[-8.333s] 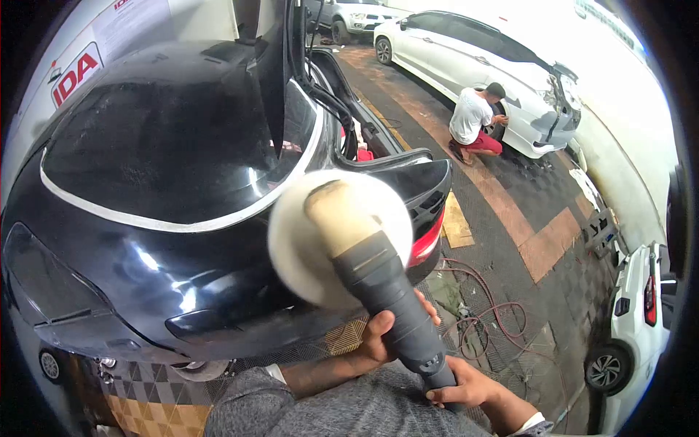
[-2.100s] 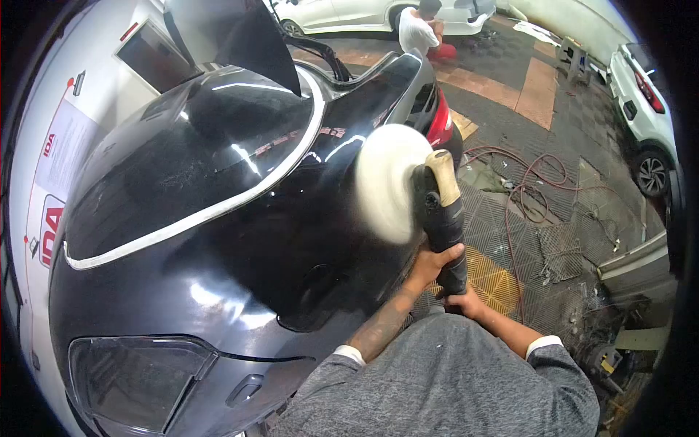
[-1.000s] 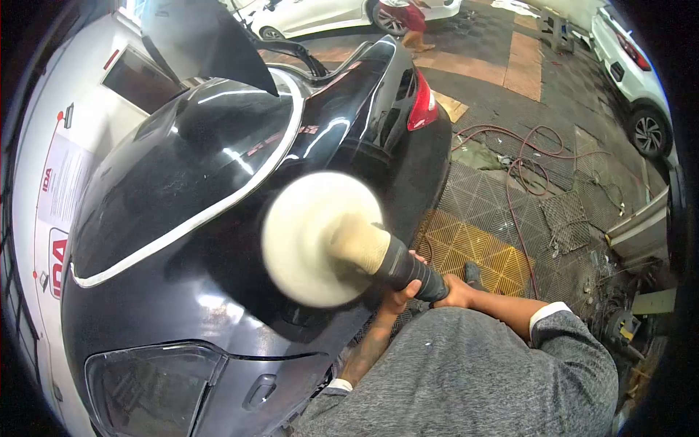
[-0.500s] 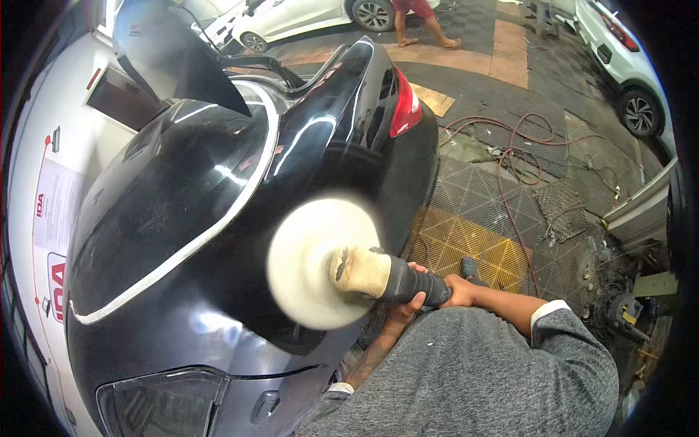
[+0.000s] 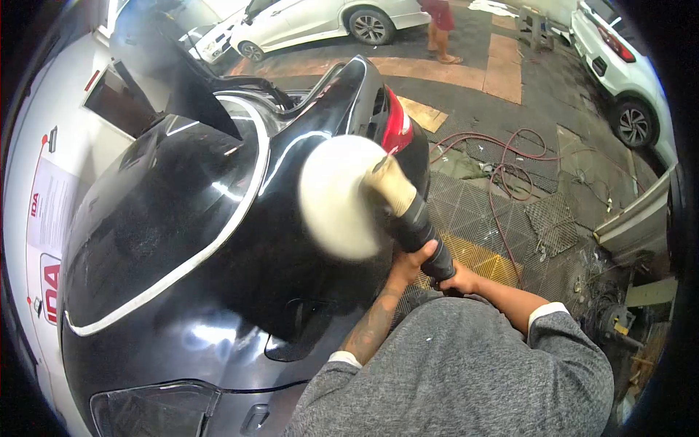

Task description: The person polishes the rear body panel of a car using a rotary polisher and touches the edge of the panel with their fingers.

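Both hands hold a rotary polisher (image 5: pixel 416 224) with a black body and a worn cream head. My left hand (image 5: pixel 415 262) wraps round the middle of its body. Further back, my right hand (image 5: pixel 460 278) grips the rear end. The round white polishing pad (image 5: pixel 341 195) is blurred and lies against the rear side panel of a black car (image 5: pixel 269 269). Part of the pad is behind the polisher's head. Just beyond the pad is the red tail light (image 5: pixel 397 124). White masking tape (image 5: pixel 196 261) runs along the edge of the car's rear side glass.
A red hose (image 5: pixel 502 171) loops over the floor mats to the right. White cars stand at the back (image 5: pixel 313 25) and at the right (image 5: pixel 619 73). Another person's legs (image 5: pixel 441 33) show near the far car. Machinery (image 5: pixel 619 317) stands at the right edge.
The polisher has moved up the panel toward the tail light, and its body now slants more steeply. My left forearm reaches further forward. The person at the back has shifted right.
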Action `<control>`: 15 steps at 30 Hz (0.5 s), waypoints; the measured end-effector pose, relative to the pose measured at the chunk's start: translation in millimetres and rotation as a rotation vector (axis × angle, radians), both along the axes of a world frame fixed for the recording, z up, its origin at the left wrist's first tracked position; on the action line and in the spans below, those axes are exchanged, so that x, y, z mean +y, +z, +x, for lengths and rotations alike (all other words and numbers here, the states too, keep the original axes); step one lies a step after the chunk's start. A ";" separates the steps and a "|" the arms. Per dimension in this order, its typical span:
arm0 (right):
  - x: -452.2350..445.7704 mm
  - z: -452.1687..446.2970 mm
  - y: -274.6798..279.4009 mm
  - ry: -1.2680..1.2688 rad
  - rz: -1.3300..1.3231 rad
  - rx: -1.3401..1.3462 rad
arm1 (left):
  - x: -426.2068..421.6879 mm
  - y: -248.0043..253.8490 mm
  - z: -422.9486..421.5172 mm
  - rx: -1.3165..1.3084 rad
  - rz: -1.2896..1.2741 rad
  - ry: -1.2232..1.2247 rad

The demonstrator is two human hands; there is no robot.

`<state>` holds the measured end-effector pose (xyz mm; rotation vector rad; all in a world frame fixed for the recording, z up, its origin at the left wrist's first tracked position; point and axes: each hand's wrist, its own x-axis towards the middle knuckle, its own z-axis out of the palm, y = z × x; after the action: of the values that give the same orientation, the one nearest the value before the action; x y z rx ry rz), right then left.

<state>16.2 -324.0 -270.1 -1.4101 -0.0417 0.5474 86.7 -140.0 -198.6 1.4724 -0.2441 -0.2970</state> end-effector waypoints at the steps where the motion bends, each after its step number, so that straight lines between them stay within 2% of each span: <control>1: 0.8 4.2 -6.1 -0.045 0.059 0.012 | -5.2 12.6 6.6 -0.004 -0.002 0.014; 2: 1.7 7.5 2.9 -0.029 0.058 0.006 | -8.8 24.0 14.7 0.042 -0.003 -0.006; 4: 5.0 13.3 33.3 -0.046 0.125 0.160 | -11.1 37.8 23.9 0.078 -0.004 -0.014; 5: 8.8 14.0 35.4 -0.061 0.142 0.127 | -12.8 42.6 26.1 0.120 -0.044 -0.034; 8: 14.7 8.0 30.8 -0.038 0.139 0.142 | -12.9 43.0 23.7 0.124 -0.070 0.009; 11: 20.1 -7.0 21.8 -0.052 0.144 0.121 | -6.0 22.5 11.0 0.046 -0.050 -0.011; 14: 24.3 -18.4 13.2 -0.024 0.135 0.122 | 8.5 24.7 -11.2 0.150 -0.027 -0.028; 15: 27.6 -22.7 21.8 -0.007 0.127 0.123 | 12.3 24.8 -16.7 0.076 -0.034 0.002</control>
<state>-6.6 -296.4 -248.3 -1.2508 0.0270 0.6144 70.0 -127.7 -173.8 1.4244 -0.1857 -0.3450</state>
